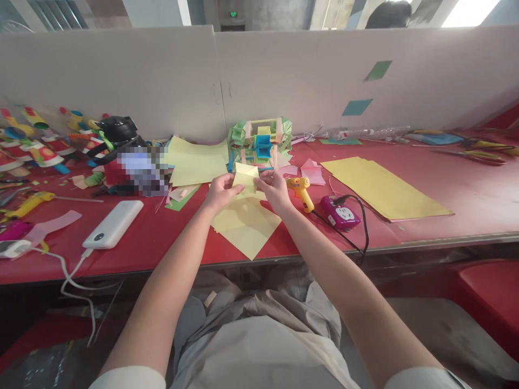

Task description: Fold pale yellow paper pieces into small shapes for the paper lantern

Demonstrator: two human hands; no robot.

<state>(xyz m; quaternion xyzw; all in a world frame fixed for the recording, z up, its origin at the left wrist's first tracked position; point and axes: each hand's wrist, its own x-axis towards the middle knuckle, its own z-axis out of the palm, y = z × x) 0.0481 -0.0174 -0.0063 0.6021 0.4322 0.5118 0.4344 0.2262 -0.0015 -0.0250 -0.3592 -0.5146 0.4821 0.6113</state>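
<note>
A small piece of pale yellow paper [246, 175] with a crease across it is held up between both hands. My left hand [222, 192] pinches its left side, thumb on the near face. On the right edge, my right hand [275, 189] grips it with thumb and fingers. Beneath them a larger pale yellow sheet [251, 229] lies on the red table, one corner towards me. Just behind the hands stands a paper model [263, 143] with green fan-like sides and a blue middle.
Right of the hands are a yellow glue gun [302, 192], a purple power socket [340, 212] with a black cord and stacked yellow sheets [385, 189]. A white power bank [113, 224] and a black-lidded bottle [117, 129] are at left. A partition [121, 81] stands behind.
</note>
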